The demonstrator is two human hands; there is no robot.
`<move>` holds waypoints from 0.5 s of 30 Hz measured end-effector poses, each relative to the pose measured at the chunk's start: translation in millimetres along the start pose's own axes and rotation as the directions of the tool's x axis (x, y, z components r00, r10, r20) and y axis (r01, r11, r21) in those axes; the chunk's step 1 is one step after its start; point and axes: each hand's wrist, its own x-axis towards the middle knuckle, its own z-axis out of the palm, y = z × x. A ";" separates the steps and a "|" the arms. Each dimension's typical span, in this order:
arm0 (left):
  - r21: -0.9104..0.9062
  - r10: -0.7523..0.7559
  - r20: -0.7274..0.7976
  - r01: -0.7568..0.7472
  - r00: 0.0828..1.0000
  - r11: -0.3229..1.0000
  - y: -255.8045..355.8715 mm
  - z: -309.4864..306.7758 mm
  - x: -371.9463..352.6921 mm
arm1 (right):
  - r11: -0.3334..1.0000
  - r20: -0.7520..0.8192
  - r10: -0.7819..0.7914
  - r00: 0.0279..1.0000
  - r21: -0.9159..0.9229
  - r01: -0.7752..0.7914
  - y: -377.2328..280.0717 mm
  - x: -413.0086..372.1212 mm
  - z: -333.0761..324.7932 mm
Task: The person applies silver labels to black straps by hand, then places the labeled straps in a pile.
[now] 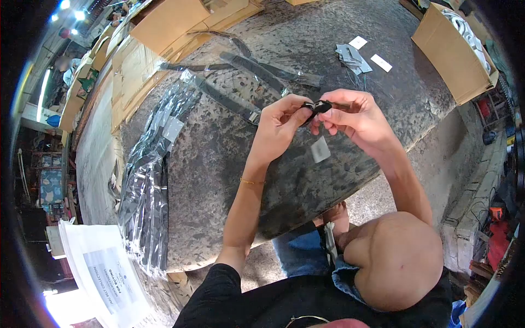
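Observation:
My left hand (pixel 283 124) and my right hand (pixel 358 117) meet over the table, fingertips pinched on a small black belt piece (pixel 316 107) with a shiny metal-looking bit. The rest of that piece is hidden by my fingers. A white tag (pixel 320 149) hangs just below my hands. To the left of my left hand, a black belt in clear plastic (pixel 224 100) lies with its end close to my wrist. Another wrapped black belt (pixel 254 70) lies beyond it.
A pile of plastic-wrapped belts (pixel 145 202) runs along the table's left side. Grey and white tags (pixel 354 59) lie at the back right. An open cardboard box (pixel 451 57) stands at the right corner, and other cartons (pixel 167 24) at the far left. A printed white bag (pixel 104 273) sits front left.

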 end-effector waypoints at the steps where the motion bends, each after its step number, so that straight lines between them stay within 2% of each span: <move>1: 0.003 0.014 0.019 -0.014 1.000 1.000 -0.2 -0.6 0.4 | 1.000 0.000 0.001 1.000 0.001 -0.001 0.3 -0.1 -1.3; 3: 0.007 0.028 0.036 -0.028 0.999 1.000 -1.2 -2.5 0.2 | 0.999 -0.014 0.040 0.999 0.030 -0.040 1.6 1.4 -5.6; 5: -0.041 -0.035 0.087 0.039 0.996 0.998 -2.4 -4.9 -0.9 | 0.998 0.012 0.035 0.999 0.056 -0.036 3.6 0.4 -13.1; 7: -0.009 -0.059 0.095 0.060 0.994 0.998 -1.7 -6.3 -1.5 | 0.996 0.037 0.028 0.999 0.081 -0.031 9.6 0.4 -17.1; 9: 0.023 -0.083 0.103 0.081 0.991 0.996 -0.1 -6.2 -1.7 | 0.936 0.066 0.075 0.995 0.341 -0.093 19.0 -0.6 -18.4; 10: 0.023 -0.076 0.125 0.074 0.989 0.997 2.4 -5.0 -1.5 | 0.936 0.067 0.076 0.995 0.340 -0.094 19.5 -1.5 -18.2; 12: 0.024 -0.071 0.145 0.068 0.987 0.997 2.4 -6.3 -1.6 | 0.876 0.192 0.010 0.981 0.472 -0.101 20.9 -2.6 -17.8; 14: 0.019 0.100 0.198 -0.105 0.975 0.994 -1.3 -9.4 -0.7 | 0.864 0.235 0.031 0.972 0.482 -0.144 19.3 -3.9 -23.0; 15: 0.018 0.101 0.198 -0.107 0.975 0.994 -0.8 -9.8 -0.6 | 0.860 0.219 0.024 0.975 0.493 -0.132 15.4 -5.4 -22.8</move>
